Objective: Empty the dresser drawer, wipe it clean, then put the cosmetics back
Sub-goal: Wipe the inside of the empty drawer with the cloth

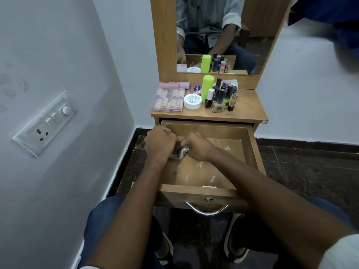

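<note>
— Drawer (250, 152) first: we see it pulled fully out of the dresser, its wooden floor bare apart from glare streaks. Where are our hands?

— Both are inside it at the left rear. Our left hand (158, 143) and right hand (196, 147) sit knuckle to knuckle with a grey cloth (181, 151) bunched between them. The fingers of both are curled tight round the cloth, so only a small crumpled piece of it shows; we cannot tell how large it is.

— And the cosmetics?

— Up on the worktop (248, 105) above the drawer. At the left lies a clear box of pink tubes (168, 100), with a pink tube (174, 84) behind it. Beside the box is a round white jar (192, 101), behind that a lime-green cylinder (207, 85), and at the right a cluster of nail polish bottles (221, 98). The labels are too small for us to read, and something blue behind the jar is mostly hidden.

— Anything else cut off?

— The mirror (223, 32) shows only a shirt front and arms. The drawer's metal handle (206, 209) curves below the front panel. A switch panel (44, 123) sits on the left wall, and a blue blur fills the upper right corner, which we cannot make out.
</note>
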`<action>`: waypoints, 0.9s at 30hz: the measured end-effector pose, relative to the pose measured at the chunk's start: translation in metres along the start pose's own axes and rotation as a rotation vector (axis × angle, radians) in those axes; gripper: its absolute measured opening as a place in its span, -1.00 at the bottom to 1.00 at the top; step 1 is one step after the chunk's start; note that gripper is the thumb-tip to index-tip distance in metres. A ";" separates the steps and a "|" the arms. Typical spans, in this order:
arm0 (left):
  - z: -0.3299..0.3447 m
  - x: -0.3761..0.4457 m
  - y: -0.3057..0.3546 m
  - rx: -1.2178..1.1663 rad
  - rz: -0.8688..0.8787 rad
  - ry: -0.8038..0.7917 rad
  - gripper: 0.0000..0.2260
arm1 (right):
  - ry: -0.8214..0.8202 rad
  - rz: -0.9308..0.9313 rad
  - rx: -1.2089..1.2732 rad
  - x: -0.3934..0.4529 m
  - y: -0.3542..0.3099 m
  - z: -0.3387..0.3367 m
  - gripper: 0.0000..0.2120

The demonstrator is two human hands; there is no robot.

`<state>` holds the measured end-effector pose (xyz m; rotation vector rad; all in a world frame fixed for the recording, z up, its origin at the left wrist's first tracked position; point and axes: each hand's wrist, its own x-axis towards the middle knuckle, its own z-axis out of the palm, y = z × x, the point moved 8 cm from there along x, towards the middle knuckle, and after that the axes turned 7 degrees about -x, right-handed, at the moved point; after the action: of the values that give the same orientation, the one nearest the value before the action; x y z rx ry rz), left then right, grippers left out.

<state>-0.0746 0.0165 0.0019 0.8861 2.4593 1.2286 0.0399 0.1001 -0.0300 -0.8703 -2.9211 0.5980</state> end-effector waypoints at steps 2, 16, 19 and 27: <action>0.000 -0.001 0.001 0.018 0.016 0.002 -0.80 | 0.043 0.039 -0.048 0.006 0.014 -0.014 -0.51; 0.027 -0.010 0.025 0.158 0.206 -0.160 -0.92 | 0.083 -0.113 -0.349 -0.019 0.025 -0.028 -0.60; 0.030 -0.006 0.038 0.165 0.247 -0.204 -0.91 | 0.033 -0.161 -0.497 -0.011 0.017 -0.013 -0.67; 0.034 -0.004 0.013 0.205 0.192 -0.241 -0.86 | 0.056 0.205 -0.388 -0.015 0.073 -0.046 -0.67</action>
<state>-0.0505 0.0416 -0.0087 1.2699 2.3768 0.8724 0.0975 0.1645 -0.0133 -1.2098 -2.9642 0.0024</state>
